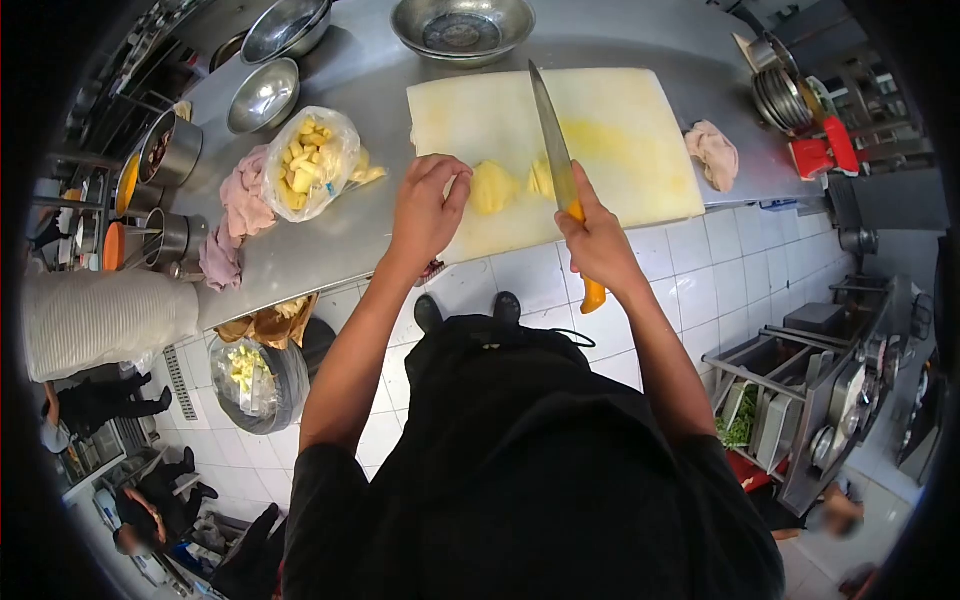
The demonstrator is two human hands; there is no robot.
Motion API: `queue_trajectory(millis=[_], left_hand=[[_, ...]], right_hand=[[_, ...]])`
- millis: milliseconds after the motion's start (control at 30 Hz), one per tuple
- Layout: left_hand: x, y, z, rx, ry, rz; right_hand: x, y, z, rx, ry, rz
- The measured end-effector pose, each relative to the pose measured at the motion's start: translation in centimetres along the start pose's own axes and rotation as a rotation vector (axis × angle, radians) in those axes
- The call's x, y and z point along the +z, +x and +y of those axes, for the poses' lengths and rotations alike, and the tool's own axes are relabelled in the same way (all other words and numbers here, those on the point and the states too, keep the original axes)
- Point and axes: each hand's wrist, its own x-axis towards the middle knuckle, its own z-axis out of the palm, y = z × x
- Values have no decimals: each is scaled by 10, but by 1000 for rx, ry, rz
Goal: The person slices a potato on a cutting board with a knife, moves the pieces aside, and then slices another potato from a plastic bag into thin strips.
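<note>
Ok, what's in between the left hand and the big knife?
In the head view, a bigger yellow lump lies near the left hand, then smaller yellow food beside the knife, both on the cutting board.

1 knife (553, 140), 1 cutting board (620, 160), 2 yellow heaps (493, 188) on it.

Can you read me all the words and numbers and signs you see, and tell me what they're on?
There are none that I can read.
Clear plastic bag: a small bluish spot near its lower right, too tiny to tell if it's printing.
Knife in the right hand: no lettering I can make out.
Cutting board: no writing shows, just yellow stains.
</note>
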Motion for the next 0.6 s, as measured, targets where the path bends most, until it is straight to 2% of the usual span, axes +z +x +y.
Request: queue_trajectory(millis=[367,600], left_hand=[[13,-26,8,24,52,71],[22,-37,6,-4,78,136]], right_hand=[[14,6,22,-84,-6,5],[13,17,30,-144,-164,16]])
